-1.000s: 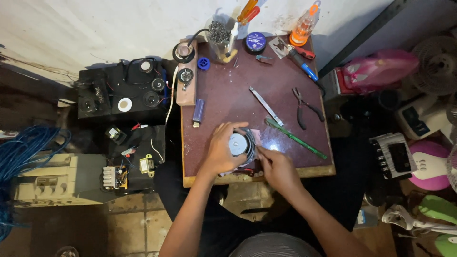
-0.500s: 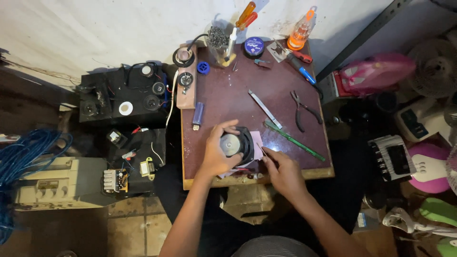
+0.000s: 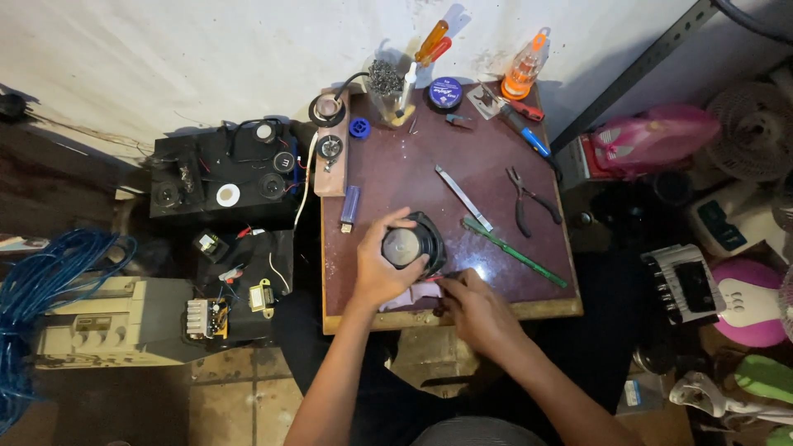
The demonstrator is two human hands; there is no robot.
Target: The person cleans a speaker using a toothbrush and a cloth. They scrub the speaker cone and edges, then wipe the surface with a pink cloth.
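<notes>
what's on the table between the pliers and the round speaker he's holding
In the head view, between the pliers and the speaker lie a flat metal strip and a green rod.

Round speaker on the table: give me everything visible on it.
The speaker is small, round and black, its pale grey magnet back tipped up toward the camera. It sits near the front of the dark red table, over a pinkish cloth. The left hand grips its left side; the right hand is just below it.

Round black speaker (image 3: 410, 245) with grey centre, face-up near the table's front edge.
</notes>
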